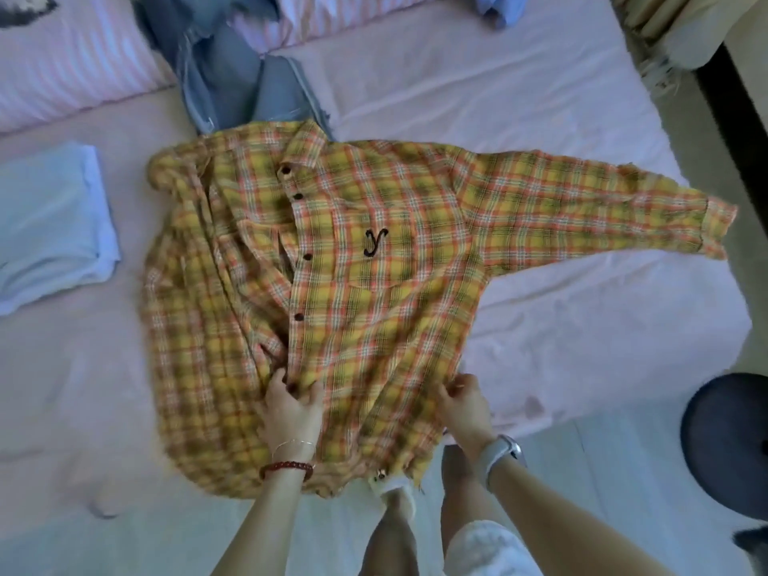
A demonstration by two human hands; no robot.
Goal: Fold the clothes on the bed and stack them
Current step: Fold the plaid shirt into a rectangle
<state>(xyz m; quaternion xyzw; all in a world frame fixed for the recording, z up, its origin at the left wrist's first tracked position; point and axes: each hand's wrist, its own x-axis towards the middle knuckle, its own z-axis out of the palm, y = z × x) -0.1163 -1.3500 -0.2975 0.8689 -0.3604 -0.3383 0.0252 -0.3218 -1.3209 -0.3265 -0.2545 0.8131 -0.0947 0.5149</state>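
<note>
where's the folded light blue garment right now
In the head view the folded light blue garment lies on the pink bed at far left, beside the yellow plaid shirt.

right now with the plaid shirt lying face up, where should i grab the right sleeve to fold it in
Probably at the cuff, coming from the right edge of the bed. That sleeve lies flat and stretched straight out from the plaid shirt, so its loose end is free to lift across.

Head camera looks steeply down, close over the bed (540,97).
</note>
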